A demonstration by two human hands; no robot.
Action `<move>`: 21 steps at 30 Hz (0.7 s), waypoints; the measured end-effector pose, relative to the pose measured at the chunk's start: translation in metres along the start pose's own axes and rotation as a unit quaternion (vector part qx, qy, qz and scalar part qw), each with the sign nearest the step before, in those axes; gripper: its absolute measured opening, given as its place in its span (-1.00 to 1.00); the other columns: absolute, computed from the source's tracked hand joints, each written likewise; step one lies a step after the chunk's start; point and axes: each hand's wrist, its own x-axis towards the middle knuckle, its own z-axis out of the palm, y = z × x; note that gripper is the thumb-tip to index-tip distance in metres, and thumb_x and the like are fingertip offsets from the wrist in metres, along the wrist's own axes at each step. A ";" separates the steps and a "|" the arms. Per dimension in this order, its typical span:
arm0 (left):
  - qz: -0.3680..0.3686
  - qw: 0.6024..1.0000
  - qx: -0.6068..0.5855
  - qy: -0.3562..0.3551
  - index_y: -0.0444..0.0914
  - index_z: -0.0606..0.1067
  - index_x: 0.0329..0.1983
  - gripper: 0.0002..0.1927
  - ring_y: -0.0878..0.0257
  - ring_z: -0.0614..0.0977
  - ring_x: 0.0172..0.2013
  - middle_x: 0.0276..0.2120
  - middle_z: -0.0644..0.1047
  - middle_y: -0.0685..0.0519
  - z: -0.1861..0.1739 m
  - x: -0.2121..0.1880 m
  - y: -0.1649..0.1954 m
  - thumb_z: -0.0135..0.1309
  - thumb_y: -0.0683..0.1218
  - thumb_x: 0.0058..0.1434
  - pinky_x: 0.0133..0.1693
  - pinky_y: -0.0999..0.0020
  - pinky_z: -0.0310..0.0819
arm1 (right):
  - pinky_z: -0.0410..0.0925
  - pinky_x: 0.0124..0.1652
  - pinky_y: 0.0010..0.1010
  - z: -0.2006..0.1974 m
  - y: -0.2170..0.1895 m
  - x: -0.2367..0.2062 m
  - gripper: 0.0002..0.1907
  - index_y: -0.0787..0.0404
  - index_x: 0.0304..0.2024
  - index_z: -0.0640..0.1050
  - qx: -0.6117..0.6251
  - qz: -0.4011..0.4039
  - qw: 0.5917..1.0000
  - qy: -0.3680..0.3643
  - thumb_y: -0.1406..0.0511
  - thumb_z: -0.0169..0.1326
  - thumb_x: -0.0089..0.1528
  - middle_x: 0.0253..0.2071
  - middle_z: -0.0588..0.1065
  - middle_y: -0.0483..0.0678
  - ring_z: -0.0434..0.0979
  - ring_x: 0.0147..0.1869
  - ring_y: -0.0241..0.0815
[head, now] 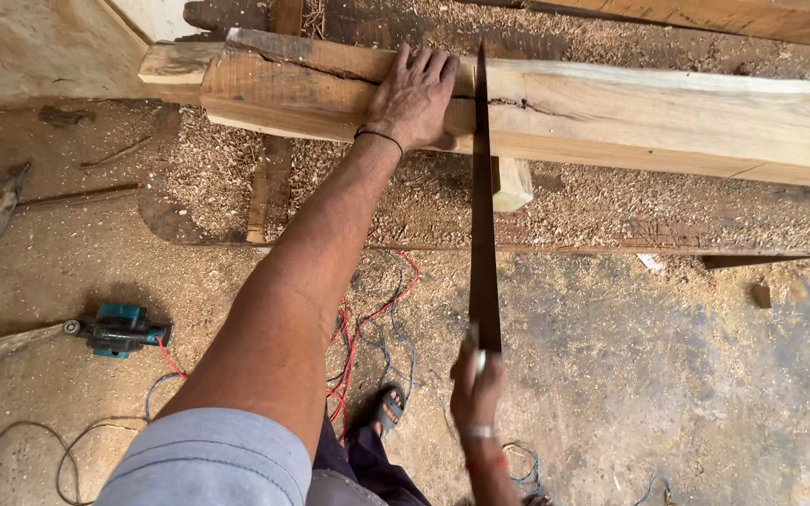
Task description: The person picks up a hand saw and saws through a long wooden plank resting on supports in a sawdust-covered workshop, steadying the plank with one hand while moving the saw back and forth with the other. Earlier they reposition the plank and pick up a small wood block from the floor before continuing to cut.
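Observation:
A long pale wooden beam (667,117) lies across the upper part of the head view, raised off the floor. My left hand (414,94) lies flat on top of the beam, fingers spread, with a black band at the wrist. My right hand (476,389) grips the handle of a hand saw. The saw's dark blade (483,215) runs up from that hand and stands edge-on across the beam, just right of my left hand.
Sawdust and shavings (574,201) cover the ground under the beam. A small wood block (513,183) sits below the beam. A blue power tool (119,328), a hammer-like tool (7,206), red and blue wires (367,328) and my sandalled foot (388,408) are on the dirt floor.

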 end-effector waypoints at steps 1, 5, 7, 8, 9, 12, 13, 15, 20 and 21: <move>-0.001 1.000 0.004 -0.009 -0.45 0.03 0.50 0.51 -0.16 0.21 0.39 0.35 0.24 -0.24 0.000 -0.001 0.001 0.36 0.57 -0.26 0.42 -0.29 -0.19 | 0.12 -0.62 -0.51 -0.006 0.006 -0.027 -0.66 0.34 0.02 0.45 0.110 0.070 0.991 0.003 0.17 -0.06 0.44 -0.56 0.26 -0.24 0.20 -0.58 -0.45; 0.009 1.000 0.023 -0.005 -0.47 0.03 0.47 0.51 -0.20 0.19 0.37 0.35 0.21 -0.29 0.001 0.000 -0.001 0.33 0.59 -0.26 0.36 -0.32 -0.17 | 0.08 -0.69 -0.55 -0.015 -0.010 -0.019 -0.54 0.30 0.24 0.41 0.140 0.076 0.987 -0.008 0.15 -0.10 0.41 -0.67 0.25 -0.27 0.20 -0.67 -0.49; 0.014 0.999 0.035 0.003 -0.47 0.06 0.43 0.48 -0.21 0.18 0.37 0.35 0.20 -0.30 0.003 0.001 -0.003 0.30 0.62 -0.25 0.36 -0.31 -0.15 | 0.16 -0.78 -0.59 -0.008 -0.031 0.046 -0.41 0.28 0.33 0.39 0.007 -0.053 0.997 -0.052 0.04 -0.25 0.43 -0.70 0.34 -0.29 0.32 -0.73 -0.51; 0.016 0.999 0.041 0.002 -0.46 0.09 0.41 0.46 -0.20 0.17 0.38 0.35 0.20 -0.30 0.003 0.001 -0.003 0.28 0.64 -0.23 0.37 -0.31 -0.14 | 0.23 -0.83 -0.55 0.005 -0.040 0.087 -0.37 0.32 0.24 0.44 0.005 0.010 0.999 -0.041 -0.03 -0.22 0.39 -0.73 0.35 -0.19 0.32 -0.77 -0.44; 0.018 0.999 0.049 0.004 -0.46 0.11 0.38 0.44 -0.19 0.17 0.39 0.36 0.20 -0.29 0.003 0.001 -0.004 0.26 0.66 -0.21 0.38 -0.30 -0.12 | 0.19 -0.84 -0.55 0.016 -0.049 0.123 -0.32 0.39 0.13 0.47 0.033 0.038 0.997 -0.052 -0.09 -0.21 0.39 -0.75 0.31 -0.17 0.28 -0.79 -0.40; 0.012 1.000 0.025 -0.009 -0.43 0.07 0.49 0.45 -0.16 0.20 0.39 0.34 0.24 -0.28 0.001 0.001 -0.003 0.33 0.56 -0.21 0.40 -0.29 -0.12 | 0.28 -0.75 -0.51 0.031 -0.057 0.165 -0.31 0.52 -0.05 0.51 0.044 0.014 0.997 -0.069 -0.07 -0.17 0.44 -0.69 0.34 -0.17 0.32 -0.73 -0.39; 0.017 1.000 0.018 -0.001 -0.44 0.08 0.47 0.46 -0.17 0.20 0.38 0.33 0.24 -0.28 0.002 0.002 -0.003 0.34 0.57 -0.23 0.39 -0.29 -0.12 | 0.32 -0.73 -0.50 0.031 -0.055 0.156 -0.31 0.53 -0.07 0.50 0.041 0.017 0.997 -0.064 -0.06 -0.17 0.46 -0.68 0.36 -0.17 0.34 -0.71 -0.39; 0.017 1.000 0.006 0.014 -0.45 0.09 0.44 0.48 -0.18 0.19 0.38 0.33 0.24 -0.30 0.001 0.002 -0.002 0.35 0.59 -0.28 0.37 -0.30 -0.11 | 0.24 -0.76 -0.51 0.019 -0.042 0.087 -0.36 0.27 0.33 0.37 0.062 -0.029 0.997 -0.041 -0.02 -0.24 0.40 -0.73 0.31 -0.20 0.31 -0.74 -0.43; 0.006 1.000 0.018 -0.009 -0.46 0.04 0.48 0.44 -0.18 0.21 0.36 0.33 0.24 -0.26 0.004 0.005 -0.001 0.35 0.53 -0.19 0.38 -0.28 -0.12 | 0.14 -0.66 -0.55 -0.025 -0.027 -0.046 -0.58 0.40 0.21 0.42 0.176 0.090 0.980 -0.006 0.22 -0.10 0.44 -0.63 0.26 -0.27 0.23 -0.64 -0.51; 0.004 1.000 0.019 -0.020 -0.45 0.03 0.48 0.45 -0.18 0.20 0.36 0.34 0.23 -0.27 0.006 0.005 -0.002 0.35 0.53 -0.20 0.37 -0.29 -0.13 | 0.12 -0.70 -0.56 -0.028 -0.030 -0.041 -0.55 0.35 0.25 0.39 0.156 0.087 0.984 -0.010 0.20 -0.12 0.42 -0.67 0.26 -0.27 0.22 -0.68 -0.50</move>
